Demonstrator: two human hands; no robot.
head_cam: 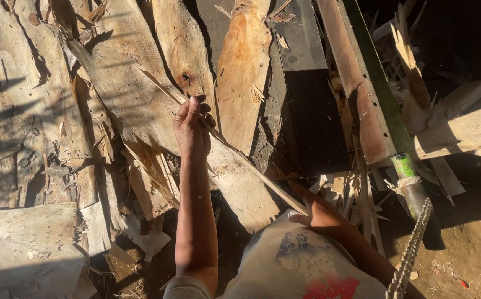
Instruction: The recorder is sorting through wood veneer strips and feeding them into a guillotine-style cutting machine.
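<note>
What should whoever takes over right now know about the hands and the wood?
Left hand: gripping the upper part of a thin strip, out over the slab pile.
Right hand: holding the strip's lower end, close to the body.
The strip runs diagonally between both hands, above a broad plank.
Done: strip is lifted in both hands.
Left: it has not been set down anywhere.

Rough, splintery raw wood slabs [124, 88], a thin matt wooden strip [240, 160], and a coarse twisted fibre rope [409, 254].
</note>
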